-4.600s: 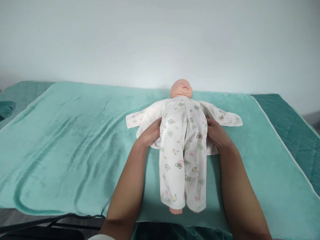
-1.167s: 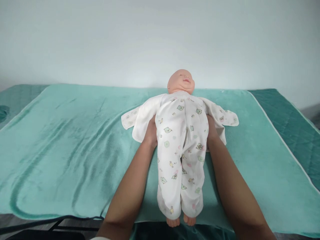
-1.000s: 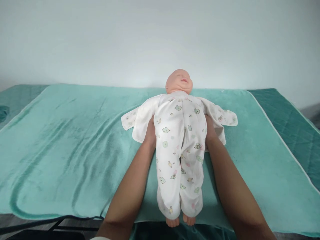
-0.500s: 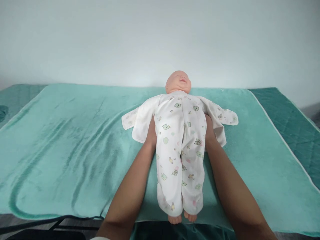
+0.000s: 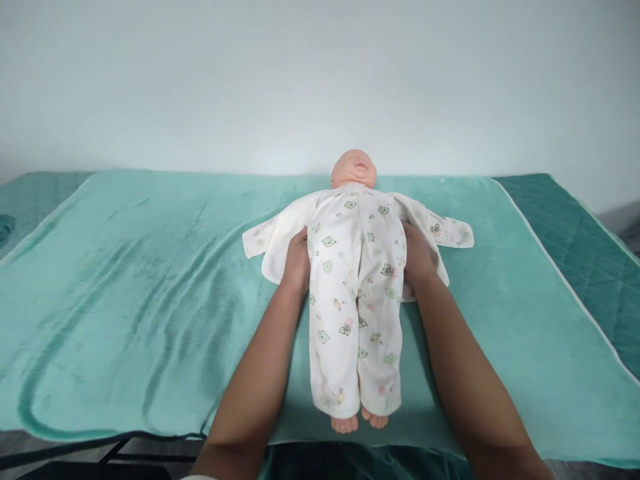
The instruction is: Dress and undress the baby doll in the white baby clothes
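Observation:
A baby doll (image 5: 354, 170) lies on its back, head toward the wall and feet toward me. It wears white trousers (image 5: 333, 300) printed with green bears, their top reaching up near its neck. A white long-sleeved jacket (image 5: 286, 243) is spread out on both sides of the doll, partly under it. My left hand (image 5: 299, 260) clasps the doll's left-of-view side at the waist. On the opposite side, my right hand (image 5: 417, 253) grips it at about the same height. The fingers of both hands are mostly hidden behind the doll and clothes.
A light green plush blanket (image 5: 125, 287) with some creases covers the bed. Darker green quilted cloth (image 5: 575, 247) shows at both ends. A white wall (image 5: 320, 80) rises behind the bed. A black bar (image 5: 100, 443) runs along the lower left.
The doll has sunk slightly, its head tipping back and its feet shifting a little up the view. My hands have stayed at its sides, with more of them showing now.

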`<control>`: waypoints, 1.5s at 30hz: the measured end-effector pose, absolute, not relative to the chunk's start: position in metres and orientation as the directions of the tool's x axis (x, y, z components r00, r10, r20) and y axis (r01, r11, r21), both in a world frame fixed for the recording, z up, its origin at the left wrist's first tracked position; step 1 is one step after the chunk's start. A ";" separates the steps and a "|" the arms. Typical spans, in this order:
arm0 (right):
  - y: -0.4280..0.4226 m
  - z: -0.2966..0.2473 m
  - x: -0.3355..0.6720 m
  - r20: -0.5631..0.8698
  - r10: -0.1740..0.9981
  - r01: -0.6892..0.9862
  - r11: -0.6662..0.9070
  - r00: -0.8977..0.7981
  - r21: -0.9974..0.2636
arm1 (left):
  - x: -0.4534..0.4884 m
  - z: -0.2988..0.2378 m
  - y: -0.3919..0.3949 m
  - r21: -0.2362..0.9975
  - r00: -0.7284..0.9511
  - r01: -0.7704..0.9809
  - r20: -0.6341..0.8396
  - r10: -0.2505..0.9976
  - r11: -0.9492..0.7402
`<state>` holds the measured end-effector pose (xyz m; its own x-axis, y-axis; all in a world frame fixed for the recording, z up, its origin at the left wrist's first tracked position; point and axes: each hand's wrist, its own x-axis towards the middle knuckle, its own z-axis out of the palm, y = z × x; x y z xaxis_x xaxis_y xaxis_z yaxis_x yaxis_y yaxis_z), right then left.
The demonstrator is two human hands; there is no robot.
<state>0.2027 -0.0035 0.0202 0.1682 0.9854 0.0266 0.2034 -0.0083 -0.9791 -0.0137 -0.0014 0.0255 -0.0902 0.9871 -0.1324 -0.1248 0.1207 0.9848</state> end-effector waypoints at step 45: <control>-0.005 0.016 0.213 0.145 0.966 0.398 0.050 0.212 -0.916 | -0.026 0.020 0.006 0.959 -0.185 0.258 0.169 0.968 -0.119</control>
